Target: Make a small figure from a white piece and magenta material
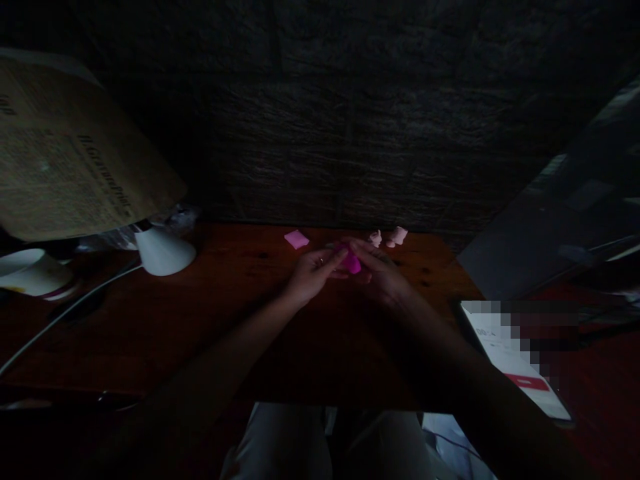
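A bright magenta lump that looks like soft modelling clay is pinched between my two hands, above the wooden table. My left hand grips it from the left, thumb on top, a ring on one finger. From the right, my right hand presses it with thumb and fingers. Beyond my left hand lies a flat, pillow-like pink piece. Past my right hand sit a small pale-pink shaped piece and a pale-pink cylinder-like piece. The fingers partly cover the magenta lump.
The wooden table backs onto a dark brick-patterned wall. At left stand a lamp with a printed paper shade and white base, its cord, and a paper cup. A lit phone or tablet is at right.
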Demonstrator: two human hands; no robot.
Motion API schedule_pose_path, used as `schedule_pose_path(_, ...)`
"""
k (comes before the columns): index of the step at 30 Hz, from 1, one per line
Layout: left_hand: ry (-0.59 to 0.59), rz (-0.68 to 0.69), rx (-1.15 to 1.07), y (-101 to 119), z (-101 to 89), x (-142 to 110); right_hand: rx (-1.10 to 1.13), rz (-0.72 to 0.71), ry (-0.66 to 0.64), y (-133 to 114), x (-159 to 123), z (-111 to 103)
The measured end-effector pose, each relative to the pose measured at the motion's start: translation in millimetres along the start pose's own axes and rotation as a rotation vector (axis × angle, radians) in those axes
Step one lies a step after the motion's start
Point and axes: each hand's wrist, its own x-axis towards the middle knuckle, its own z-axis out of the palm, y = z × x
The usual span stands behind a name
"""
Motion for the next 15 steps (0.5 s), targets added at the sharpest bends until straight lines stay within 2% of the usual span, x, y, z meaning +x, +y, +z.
schedule_pose_path(5,0.031,-0.005,0.022,4.7,1.6,-1.5,0.044,0.006,-0.002,-2.5,-0.9,1.8)
schedule_pose_path(10,0.013,-0.005,0.056,4.7,0.7,-0.4,0.033,0.048,0.003,-2.2,0.1,-3.0)
schedule_pose_path(15,0.020,0.018,0.006,5.1,-0.4,1.2,0.116,0.076,0.012,-3.6,1.8,-3.3)
